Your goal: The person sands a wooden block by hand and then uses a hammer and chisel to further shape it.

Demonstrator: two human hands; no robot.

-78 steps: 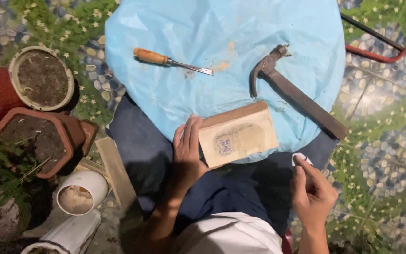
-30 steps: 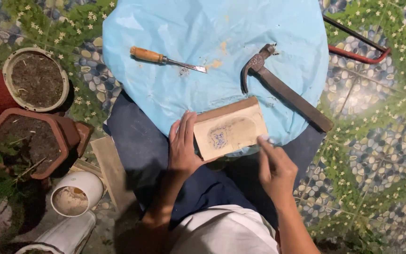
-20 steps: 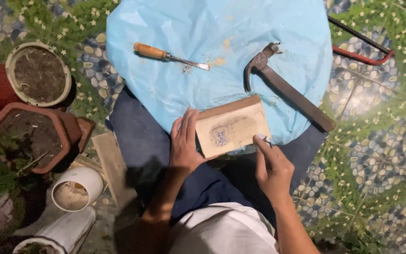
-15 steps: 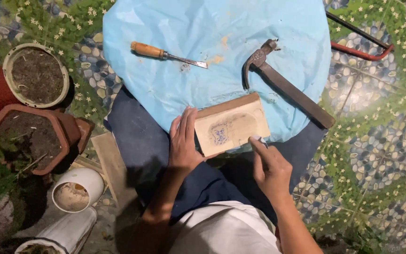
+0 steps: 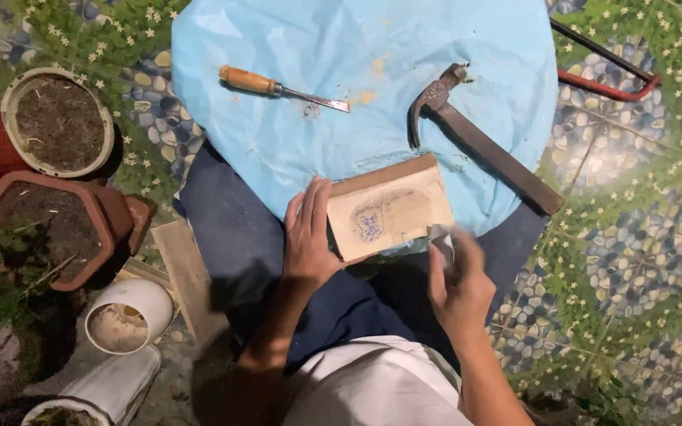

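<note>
Pots (image 5: 57, 122) with soil sit far left on the ground, and white pipes (image 5: 128, 319) lie near them. Next comes the left hand (image 5: 309, 233). Its fingers lie flat and close together, pressed on the left edge of the wood block (image 5: 388, 209). The block rests on the near edge of the blue sheet (image 5: 357, 79), right over the person's lap. It has a blue drawing and a curved line on top.

Farther away on the sheet lie a chisel (image 5: 278, 87) with a wooden handle and a hammer (image 5: 475, 138). A red saw (image 5: 605, 67) lies far right on the tiled floor.

The right hand (image 5: 459, 280) is just beside the block's near right corner. It is blurry. Its fingers look pinched on something small and white (image 5: 441, 237), but the grip is hard to tell for sure.

The block could slip off the near edge, because the sheet looks smooth and only one hand holds it. A rub that is too hard might smudge the drawing.

Half a second ago the right hand was sharp, with its fingertip at the block's edge. Now it is blurred and sits a bit lower. The left hand and block stay put.
</note>
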